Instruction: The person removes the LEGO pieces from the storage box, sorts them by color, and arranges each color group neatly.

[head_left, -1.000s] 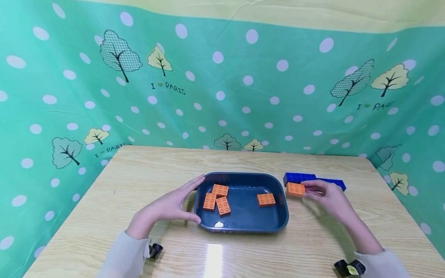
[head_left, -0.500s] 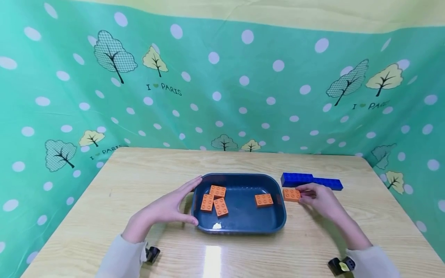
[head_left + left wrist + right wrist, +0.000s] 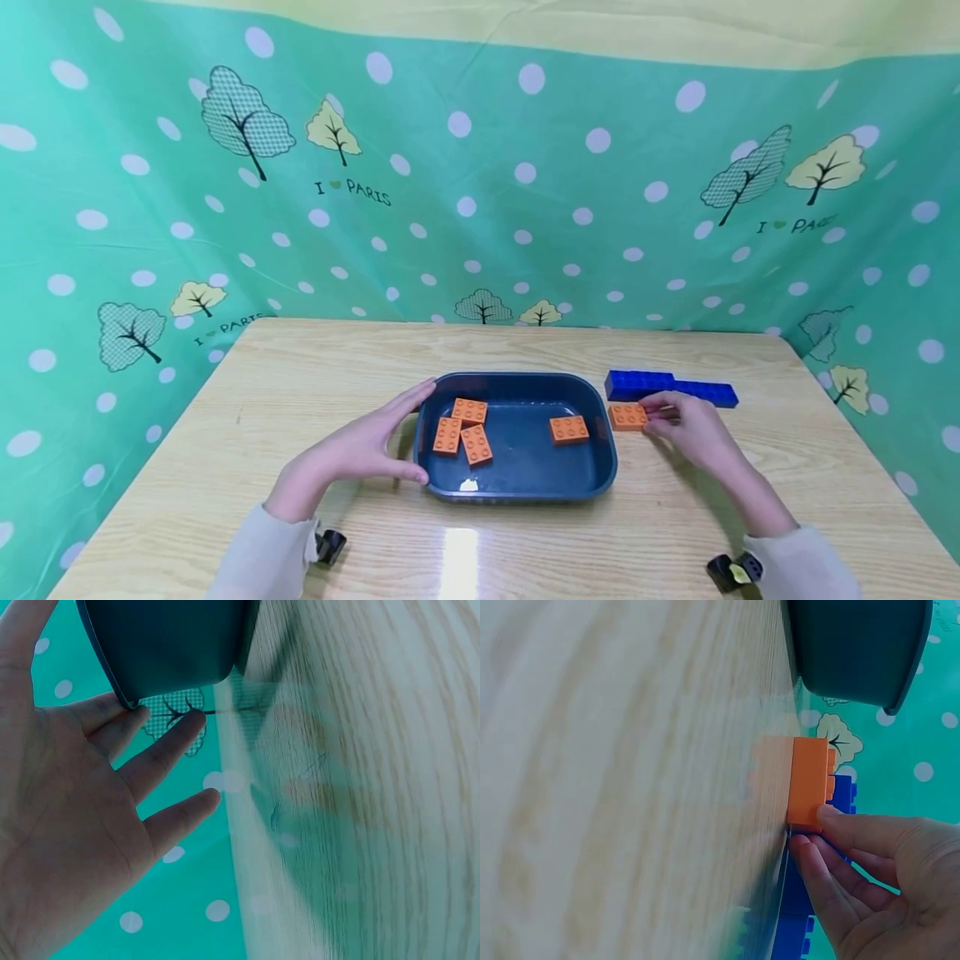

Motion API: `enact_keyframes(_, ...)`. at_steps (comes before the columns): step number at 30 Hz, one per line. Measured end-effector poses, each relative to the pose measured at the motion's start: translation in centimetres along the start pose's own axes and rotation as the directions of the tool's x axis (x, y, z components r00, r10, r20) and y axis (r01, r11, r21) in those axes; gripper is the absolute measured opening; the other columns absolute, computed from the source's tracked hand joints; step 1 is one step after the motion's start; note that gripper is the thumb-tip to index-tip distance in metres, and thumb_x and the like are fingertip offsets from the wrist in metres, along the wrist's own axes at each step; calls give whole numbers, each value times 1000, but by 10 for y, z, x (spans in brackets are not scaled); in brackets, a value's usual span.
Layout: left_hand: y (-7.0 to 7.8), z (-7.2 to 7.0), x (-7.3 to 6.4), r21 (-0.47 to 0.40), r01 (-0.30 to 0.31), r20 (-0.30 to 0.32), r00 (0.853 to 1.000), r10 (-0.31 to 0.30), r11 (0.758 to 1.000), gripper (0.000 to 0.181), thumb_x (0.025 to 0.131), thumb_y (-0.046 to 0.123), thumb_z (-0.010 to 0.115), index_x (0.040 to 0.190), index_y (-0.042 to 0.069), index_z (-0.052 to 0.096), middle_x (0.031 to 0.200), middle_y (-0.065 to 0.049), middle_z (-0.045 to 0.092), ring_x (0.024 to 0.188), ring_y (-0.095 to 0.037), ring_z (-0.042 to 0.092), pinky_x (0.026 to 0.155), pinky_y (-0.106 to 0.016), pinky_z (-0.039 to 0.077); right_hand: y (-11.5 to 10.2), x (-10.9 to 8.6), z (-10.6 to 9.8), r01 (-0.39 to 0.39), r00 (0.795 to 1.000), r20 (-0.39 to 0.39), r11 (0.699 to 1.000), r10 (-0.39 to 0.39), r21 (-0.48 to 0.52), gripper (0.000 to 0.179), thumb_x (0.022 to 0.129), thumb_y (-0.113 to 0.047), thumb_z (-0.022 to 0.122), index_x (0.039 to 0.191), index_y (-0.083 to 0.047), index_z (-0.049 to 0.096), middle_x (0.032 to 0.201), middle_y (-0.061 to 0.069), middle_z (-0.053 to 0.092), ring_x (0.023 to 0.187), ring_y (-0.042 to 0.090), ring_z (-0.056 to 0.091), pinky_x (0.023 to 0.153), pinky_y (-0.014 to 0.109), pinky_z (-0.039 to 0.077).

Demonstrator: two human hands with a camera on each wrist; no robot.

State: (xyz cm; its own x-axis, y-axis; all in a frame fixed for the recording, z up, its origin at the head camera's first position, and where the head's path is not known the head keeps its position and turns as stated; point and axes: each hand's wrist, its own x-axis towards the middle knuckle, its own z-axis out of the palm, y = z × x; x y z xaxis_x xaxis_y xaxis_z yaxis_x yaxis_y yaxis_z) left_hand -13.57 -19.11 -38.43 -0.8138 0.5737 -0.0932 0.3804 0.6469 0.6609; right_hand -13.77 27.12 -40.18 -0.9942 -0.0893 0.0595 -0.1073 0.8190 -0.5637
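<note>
My left hand [image 3: 367, 446] spans the left end of a dark blue plastic tub [image 3: 517, 492]; the thumb touches the near corner and straight fingers touch the far rim. In the left wrist view the other fingers of that hand [image 3: 82, 802] spread loosely beside the tub wall [image 3: 165, 645]. To the tub's right, my right hand [image 3: 693, 429] pinches the right end of an orange toy building brick [image 3: 627, 417], which sits flat on the table, studs up. In the right wrist view the thumb lies at the corner of this orange brick [image 3: 808, 780].
Two blue building bricks, a taller one [image 3: 637, 386] and a lower one [image 3: 708, 394], stand end to end behind the orange brick. Inside the tub, three orange bricks [image 3: 476, 446] cluster at the left and another orange brick [image 3: 569, 430] lies at the right. A patterned curtain [image 3: 480, 167] hangs behind the table.
My right hand has brought the orange brick down onto the table in front of the blue bricks. The left hand keeps its place on the tub, and the view has shifted slightly.
</note>
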Motion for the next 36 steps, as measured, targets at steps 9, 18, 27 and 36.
enact_keyframes(9,0,0,-1,0,-1,-1,1000,1,1000,116,74,46,85,162,22,13,169,-9,11,150,-43,26,115,-64,32,-6,-5,-7,-6,1000,-26,1000,6,7,28,87,-7,75,114,0,69,105,18,73,95,31,71,78,43,61)
enact_keyframes(18,2,-2,-2,-7,7,6,1000,-7,1000,115,75,45,85,162,22,13,170,-7,10,150,-42,26,116,-64,33,-38,-5,-18,61,995,-85,996,-55,63,27,91,-9,72,117,-1,68,110,18,73,99,34,72,82,41,61)
enact_keyframes(27,2,-2,-2,-1,15,4,1000,-15,1000,115,74,46,85,162,22,14,170,-7,11,151,-41,25,116,-64,33,-90,-3,2,130,991,-47,950,-121,285,29,91,-5,71,119,-2,68,116,17,72,103,30,71,83,30,62)
enact_keyframes(36,2,-3,-2,-7,6,4,1000,-6,1000,116,73,49,85,162,22,14,169,-8,11,150,-42,28,115,-64,33,-126,0,41,120,976,112,890,-186,439,28,91,-4,71,118,-4,68,117,19,70,104,27,71,81,26,62)
